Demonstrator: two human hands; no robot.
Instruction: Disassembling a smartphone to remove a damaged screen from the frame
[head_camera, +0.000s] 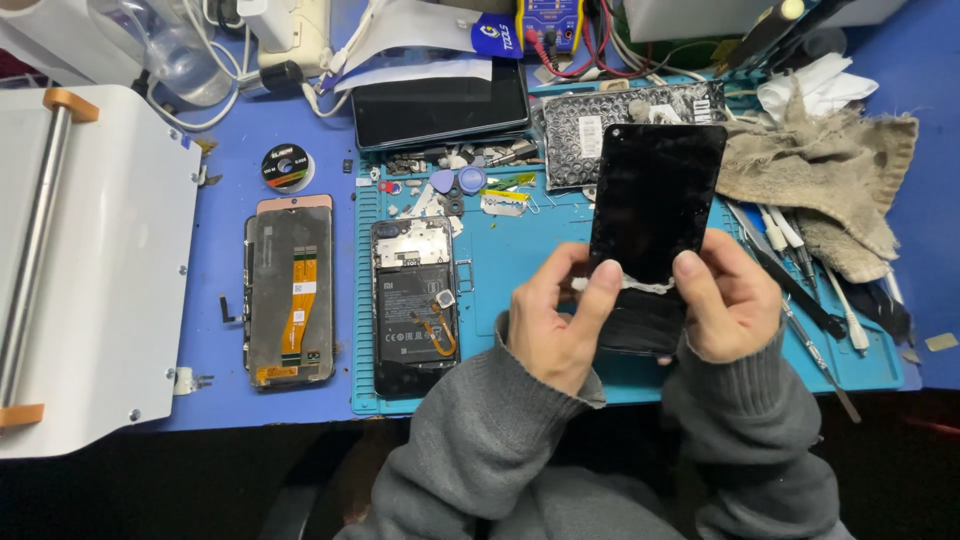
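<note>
1. I'm seeing both hands gripping one thing: the black phone screen panel (655, 230), lifted clear of the teal work mat (520, 250) and over the mat's right half.
2. Left hand (560, 320) is grasping the panel's lower left edge, thumb lying across the glass onto a white strip (630, 284) of tape or residue running across the panel.
3. Right hand (725, 300) is grasping the lower right edge, thumb pressing the same strip from the other side. Both grips are clenched on the panel, neither free.
4. Long axis is running away from the grips: bottom end sitting between the palms, top end pointing up and slightly right, toward the bubble-wrap pouch (620, 115) at the mat's far edge.
5. Both hands are about equally near the strip; the thumbs are nearly meeting on it.
6. Room: left of the panel, over the mat's middle, is bare. Further left on the mat an opened phone (415, 300) is lying with its battery showing; off the mat's left edge, on the blue desk (225, 250), is another display assembly (290, 290) with an orange flex.
7. Right of the panel is crowded: tweezers and probes (800, 270) are lying on the mat's right edge, a rag (830, 165) just beyond them.
</note>
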